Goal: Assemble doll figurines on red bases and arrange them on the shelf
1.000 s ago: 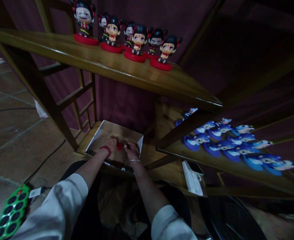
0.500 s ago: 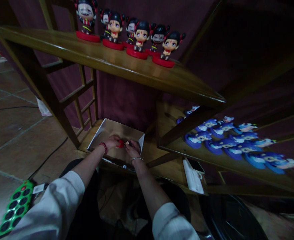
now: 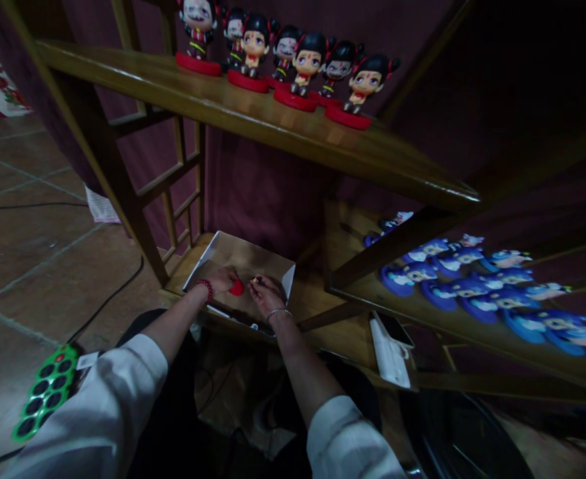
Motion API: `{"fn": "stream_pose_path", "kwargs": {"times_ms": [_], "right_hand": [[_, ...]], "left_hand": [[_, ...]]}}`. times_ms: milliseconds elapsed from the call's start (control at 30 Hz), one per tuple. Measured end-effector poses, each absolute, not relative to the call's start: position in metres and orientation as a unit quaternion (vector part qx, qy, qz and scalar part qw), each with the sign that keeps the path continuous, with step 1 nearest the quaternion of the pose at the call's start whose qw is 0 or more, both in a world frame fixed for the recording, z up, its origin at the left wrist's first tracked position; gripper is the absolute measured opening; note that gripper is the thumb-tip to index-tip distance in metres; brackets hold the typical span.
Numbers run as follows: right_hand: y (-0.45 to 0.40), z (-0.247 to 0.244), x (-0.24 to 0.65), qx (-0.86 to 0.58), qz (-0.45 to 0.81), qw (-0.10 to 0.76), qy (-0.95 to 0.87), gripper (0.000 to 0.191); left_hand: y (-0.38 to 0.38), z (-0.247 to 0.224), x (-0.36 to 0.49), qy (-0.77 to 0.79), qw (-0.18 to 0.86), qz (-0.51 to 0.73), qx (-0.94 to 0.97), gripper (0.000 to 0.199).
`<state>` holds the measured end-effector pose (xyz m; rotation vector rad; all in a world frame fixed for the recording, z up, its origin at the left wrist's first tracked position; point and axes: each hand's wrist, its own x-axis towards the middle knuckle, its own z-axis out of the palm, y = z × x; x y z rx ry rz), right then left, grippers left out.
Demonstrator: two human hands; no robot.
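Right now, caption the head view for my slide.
Left hand and right hand work at a red piece in a cardboard box, below shelved figurines.

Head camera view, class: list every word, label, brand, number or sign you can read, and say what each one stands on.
No word, brand or number can be read.
The white label on the green panel with black circles is too small to read.
The white paper packet on the lower shelf shows no readable text.
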<state>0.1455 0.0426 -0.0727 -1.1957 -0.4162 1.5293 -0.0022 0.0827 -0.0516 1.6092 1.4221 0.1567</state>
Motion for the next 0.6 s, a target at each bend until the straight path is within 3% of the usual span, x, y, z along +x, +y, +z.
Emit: {"fn": "stream_pose_path", "kwargs": {"times_ms": [300, 600], "right_hand": [[0.045, -0.082, 0.141, -0.555, 0.594, 0.516, -0.270, 0.036], [0.050, -0.096, 0.146, -0.614, 0.494, 0.437, -0.434, 0.032]], "left_hand": [[0.086, -0.058, -0.003, 0.568, 0.582, 0.130, 0.567, 0.025], [0.083, -0.045, -0.001, 0.586, 0.604, 0.147, 0.521, 0.022]]}}
